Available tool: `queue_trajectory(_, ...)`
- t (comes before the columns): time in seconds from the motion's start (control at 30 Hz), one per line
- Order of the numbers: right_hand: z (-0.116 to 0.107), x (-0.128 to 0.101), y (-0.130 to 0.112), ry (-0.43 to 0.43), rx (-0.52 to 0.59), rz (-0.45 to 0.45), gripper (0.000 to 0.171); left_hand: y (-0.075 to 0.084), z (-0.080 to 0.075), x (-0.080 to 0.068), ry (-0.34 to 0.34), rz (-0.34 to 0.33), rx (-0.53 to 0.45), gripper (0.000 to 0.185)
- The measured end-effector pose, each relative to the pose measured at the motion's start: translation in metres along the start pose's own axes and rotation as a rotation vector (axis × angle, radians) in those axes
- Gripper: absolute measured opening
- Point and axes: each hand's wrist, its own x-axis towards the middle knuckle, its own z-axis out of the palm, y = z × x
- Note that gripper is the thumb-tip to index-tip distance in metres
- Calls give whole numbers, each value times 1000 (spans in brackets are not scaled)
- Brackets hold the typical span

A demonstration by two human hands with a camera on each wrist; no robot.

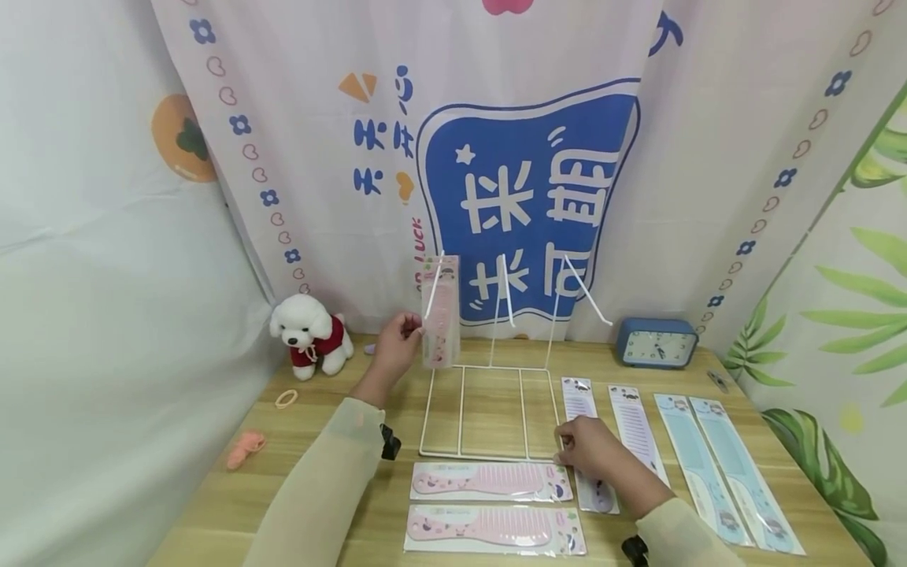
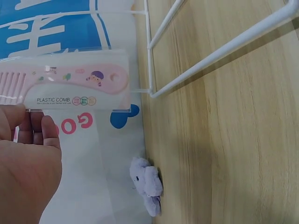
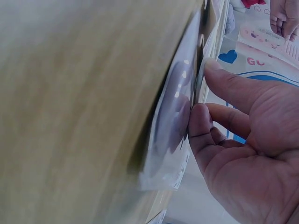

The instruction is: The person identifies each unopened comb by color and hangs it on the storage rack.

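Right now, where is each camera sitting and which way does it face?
Head: worn on the head, looks forward and down at the white wire rack, both hands and sleeves.
Left wrist: looks past the left hand at the pink comb pack, which the head view shares.
Right wrist: close on the right hand touching the purple comb pack.

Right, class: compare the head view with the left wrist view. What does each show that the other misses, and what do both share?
Only the head view shows the right hand touching a purple packaged comb on the table, two pink packaged combs, two blue ones, the alarm clock and the toy dog.

Only the left wrist view shows the words PLASTIC COMB on the pack and a small purple plush.

Both show the left hand at the hanging pink comb on the white wire rack.
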Motion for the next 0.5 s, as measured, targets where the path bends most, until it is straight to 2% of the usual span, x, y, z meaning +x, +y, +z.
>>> queue_trajectory(0.27,0,2,3,19,-8,-11,47,3,-3,-3,20,11,-23,18)
queue_trajectory(0.33,0,2,3,13,-6,-6,47,5,-6,-9,33,-24,-25,20)
queue_trajectory(0.43,0,2,2,3,-2,-2,47,7,-8,-24,26,-123,-62,21)
queue_trajectory(0.5,0,3,2,4,-4,0,46,10,-7,-39,-24,-164,-73,22)
